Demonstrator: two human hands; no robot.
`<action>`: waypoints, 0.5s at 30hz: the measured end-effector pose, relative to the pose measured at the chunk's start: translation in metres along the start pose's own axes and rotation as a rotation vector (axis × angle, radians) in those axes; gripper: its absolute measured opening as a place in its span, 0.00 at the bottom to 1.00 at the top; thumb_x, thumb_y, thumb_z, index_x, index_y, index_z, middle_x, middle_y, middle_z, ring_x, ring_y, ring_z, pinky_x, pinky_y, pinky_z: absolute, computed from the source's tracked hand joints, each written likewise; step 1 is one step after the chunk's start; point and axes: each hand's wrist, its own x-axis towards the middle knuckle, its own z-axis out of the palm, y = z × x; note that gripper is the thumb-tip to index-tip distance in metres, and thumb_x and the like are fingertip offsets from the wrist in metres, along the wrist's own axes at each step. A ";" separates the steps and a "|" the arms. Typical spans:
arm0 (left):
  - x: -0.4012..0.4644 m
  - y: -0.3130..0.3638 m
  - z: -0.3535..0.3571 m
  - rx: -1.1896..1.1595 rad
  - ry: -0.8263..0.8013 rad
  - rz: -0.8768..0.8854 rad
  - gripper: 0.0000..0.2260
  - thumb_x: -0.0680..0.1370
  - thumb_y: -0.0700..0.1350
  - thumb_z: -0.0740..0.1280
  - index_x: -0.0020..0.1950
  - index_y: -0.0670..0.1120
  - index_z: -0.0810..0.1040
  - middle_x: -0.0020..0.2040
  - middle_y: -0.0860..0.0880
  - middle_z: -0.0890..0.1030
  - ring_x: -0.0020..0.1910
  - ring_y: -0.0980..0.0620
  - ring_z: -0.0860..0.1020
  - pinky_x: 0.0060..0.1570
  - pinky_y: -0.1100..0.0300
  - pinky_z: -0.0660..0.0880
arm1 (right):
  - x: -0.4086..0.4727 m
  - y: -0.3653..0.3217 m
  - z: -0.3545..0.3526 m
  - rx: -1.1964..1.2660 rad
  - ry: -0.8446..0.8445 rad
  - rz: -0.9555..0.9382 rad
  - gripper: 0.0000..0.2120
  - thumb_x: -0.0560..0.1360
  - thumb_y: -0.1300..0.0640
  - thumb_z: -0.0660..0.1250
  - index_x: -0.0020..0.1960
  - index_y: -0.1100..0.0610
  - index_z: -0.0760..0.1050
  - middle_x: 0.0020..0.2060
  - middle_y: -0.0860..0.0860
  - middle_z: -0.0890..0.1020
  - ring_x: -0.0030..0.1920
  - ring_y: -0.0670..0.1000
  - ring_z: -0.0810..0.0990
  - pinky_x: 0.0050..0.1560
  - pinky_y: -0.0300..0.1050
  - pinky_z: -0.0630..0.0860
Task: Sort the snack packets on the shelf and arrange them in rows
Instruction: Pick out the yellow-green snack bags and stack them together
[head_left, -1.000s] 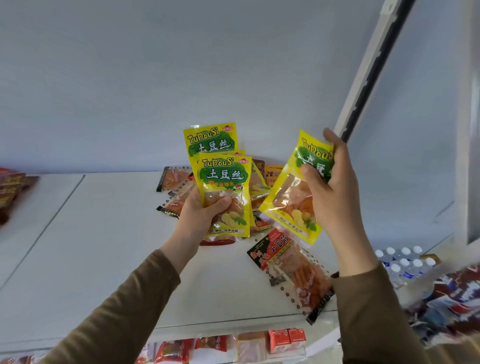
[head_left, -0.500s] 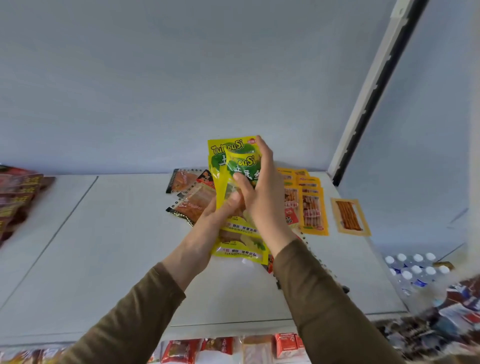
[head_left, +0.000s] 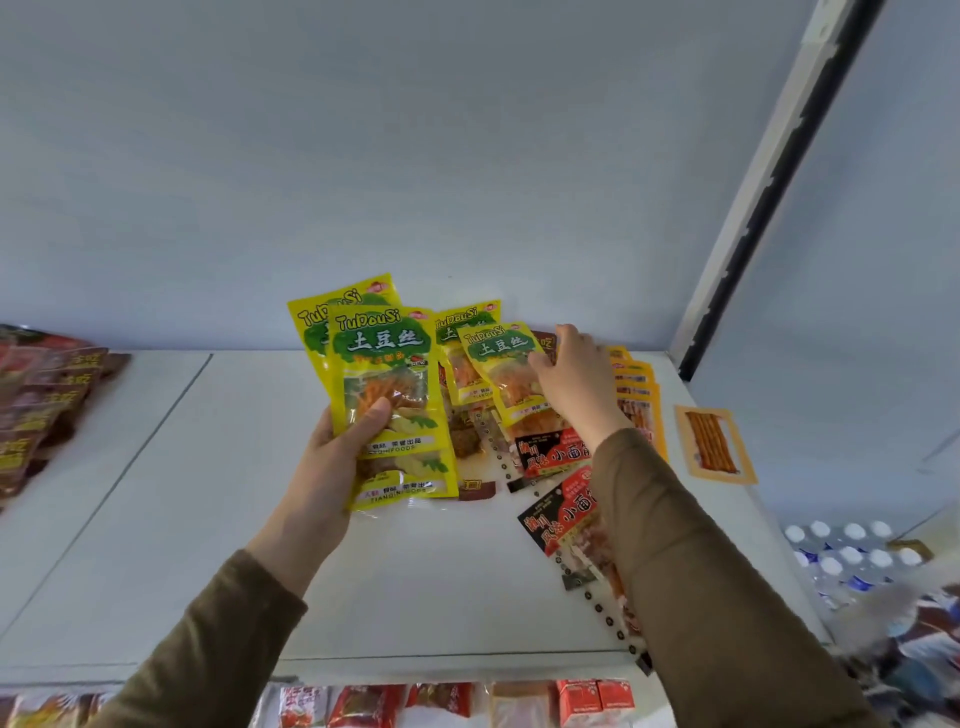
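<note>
- Since half a second ago the right hand has left the stack and reached to 1 o'clock, its fingers loosely spread on a yellow-green plastic potato-shred packet lying on the white shelf.
- Left hand holds the fanned stack of matching yellow packets at 11 o'clock, thumb pressed across the front, fingers curled behind.

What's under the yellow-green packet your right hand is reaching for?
The yellow-green TuDouSi packet at the right hand lies on a second yellow-green packet, a brown packet and a red-black perforated strip. Anything deeper is covered.
</note>
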 end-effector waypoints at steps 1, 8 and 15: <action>0.001 0.000 0.000 -0.002 0.005 -0.001 0.20 0.73 0.50 0.74 0.63 0.48 0.79 0.54 0.39 0.87 0.41 0.42 0.87 0.34 0.52 0.83 | 0.005 -0.004 0.003 -0.017 -0.035 -0.006 0.28 0.82 0.44 0.61 0.75 0.60 0.64 0.67 0.58 0.75 0.67 0.59 0.72 0.67 0.54 0.69; 0.003 0.002 -0.002 0.017 0.013 0.014 0.21 0.74 0.51 0.74 0.65 0.49 0.78 0.55 0.40 0.86 0.43 0.41 0.87 0.36 0.51 0.84 | 0.026 -0.023 0.017 -0.097 -0.241 0.008 0.51 0.73 0.41 0.74 0.81 0.60 0.49 0.74 0.61 0.69 0.73 0.62 0.69 0.71 0.58 0.69; 0.005 0.002 -0.009 0.020 0.047 0.033 0.22 0.73 0.52 0.74 0.66 0.50 0.78 0.56 0.42 0.87 0.48 0.38 0.87 0.42 0.47 0.84 | 0.031 -0.018 0.013 0.600 -0.093 0.059 0.33 0.79 0.56 0.71 0.79 0.53 0.59 0.68 0.50 0.74 0.53 0.48 0.79 0.47 0.32 0.75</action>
